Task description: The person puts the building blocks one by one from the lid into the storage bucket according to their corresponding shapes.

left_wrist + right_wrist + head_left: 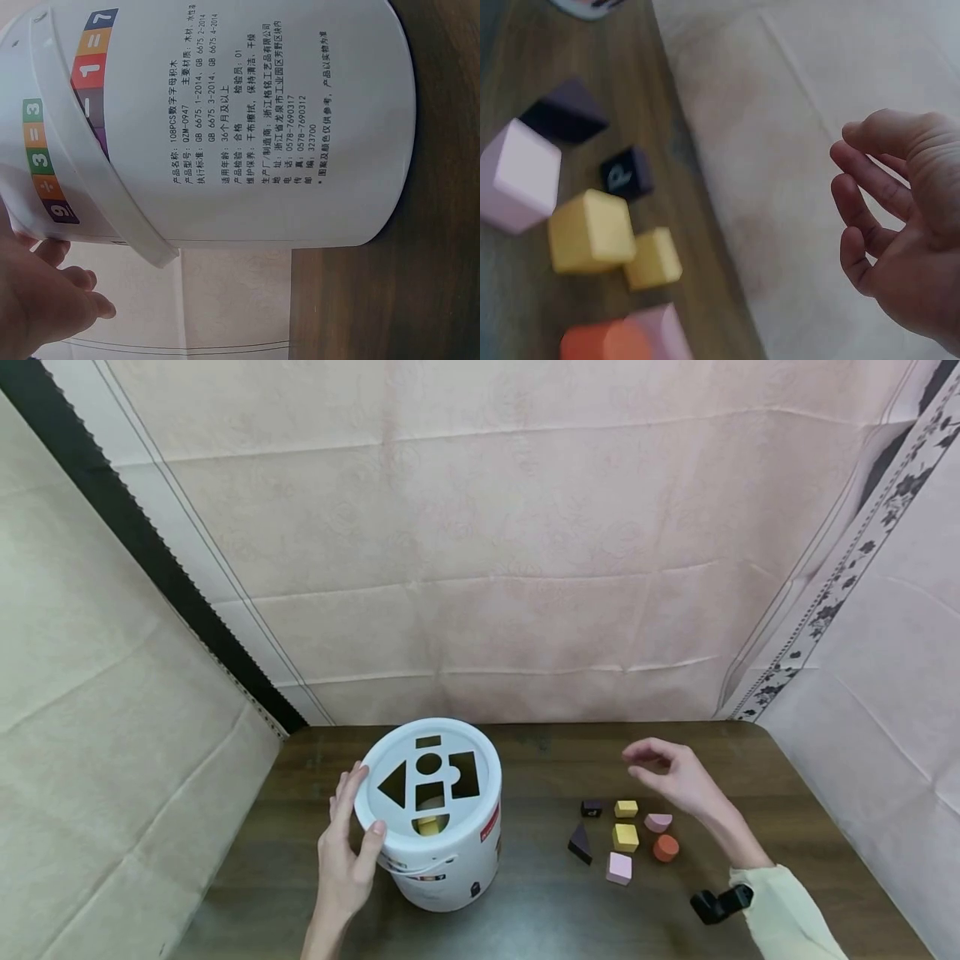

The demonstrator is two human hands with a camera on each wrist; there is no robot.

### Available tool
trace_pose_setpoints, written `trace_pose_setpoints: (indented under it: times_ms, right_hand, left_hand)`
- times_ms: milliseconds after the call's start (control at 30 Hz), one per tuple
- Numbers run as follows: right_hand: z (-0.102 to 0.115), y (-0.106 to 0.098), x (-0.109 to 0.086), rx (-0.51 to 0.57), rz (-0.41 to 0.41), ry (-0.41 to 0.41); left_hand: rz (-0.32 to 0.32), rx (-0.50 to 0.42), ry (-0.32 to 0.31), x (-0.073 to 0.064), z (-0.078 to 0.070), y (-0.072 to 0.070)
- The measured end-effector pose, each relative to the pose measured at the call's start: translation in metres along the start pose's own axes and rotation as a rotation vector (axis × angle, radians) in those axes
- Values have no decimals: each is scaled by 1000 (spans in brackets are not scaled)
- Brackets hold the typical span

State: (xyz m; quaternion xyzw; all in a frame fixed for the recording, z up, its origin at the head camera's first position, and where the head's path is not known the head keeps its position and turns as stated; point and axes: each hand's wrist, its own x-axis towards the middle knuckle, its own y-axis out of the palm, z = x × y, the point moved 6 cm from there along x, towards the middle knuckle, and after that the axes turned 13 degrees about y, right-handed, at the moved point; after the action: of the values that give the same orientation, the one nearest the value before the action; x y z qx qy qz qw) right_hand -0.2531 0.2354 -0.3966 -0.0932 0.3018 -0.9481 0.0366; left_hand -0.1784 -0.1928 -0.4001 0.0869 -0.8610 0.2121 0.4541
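Observation:
A white bucket (450, 885) with a shape-sorter lid (403, 745) stands on the table. My left hand (347, 852) rests against the lid's left edge, thumb and fingers spread along the rim. Through the half-round hole a yellow block (428, 827) shows inside. My right hand (678, 777) hovers right of the bucket, fingers loosely bent, holding nothing. Below and left of it lie a small yellow block (626, 808), a yellow cube (625, 837), a pink half-round block (658, 822), an orange cylinder (665, 848), a pink cube (618, 868), a black triangular block (580, 845) and a black lettered block (627, 174).
The dark wooden table (525, 927) is bounded by a pale cloth (525, 635) behind and cloth at both sides. A white carry handle (90, 165) crosses the bucket's printed side. A black device (720, 906) sits at the right wrist.

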Motion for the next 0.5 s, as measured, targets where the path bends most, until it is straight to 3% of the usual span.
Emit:
trace_pose_setpoints:
  times_ms: [300,500]
  right_hand:
    - [-74,-8,-15,-37,-23,85]
    - [-99,-8,-26,-11,-5,146]
  left_hand:
    - [6,2,-16,-1,-1,1]
    - [9,5,-16,-1,-1,1]
